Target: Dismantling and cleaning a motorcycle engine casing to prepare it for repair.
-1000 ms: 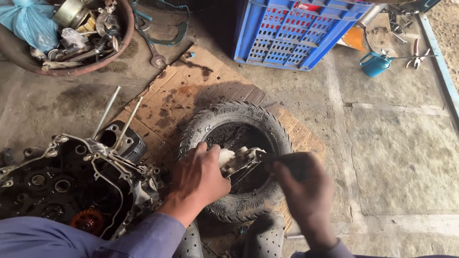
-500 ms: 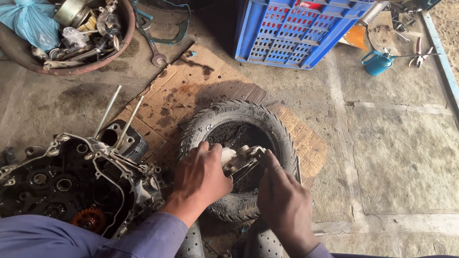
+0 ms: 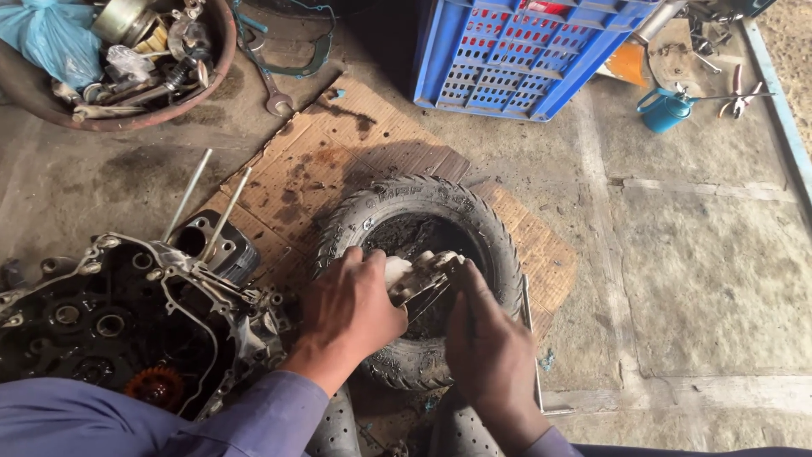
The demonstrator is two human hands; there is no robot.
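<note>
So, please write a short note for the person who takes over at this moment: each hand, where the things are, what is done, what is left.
Left hand: grips a pale metal part from the left, over the hole of the tyre.
Right hand: fingers reach up to the same part from below; whether they grip it cannot be told.
Tyre lies flat on cardboard. Engine case lies opened to the left. Bowl of parts is at top left, blue crate at top, blue oil can at top right.
Done: the part rests on the tyre, both hands at it.
Left: work on the part looks unfinished; it is not yet set down or fitted anywhere.
</note>
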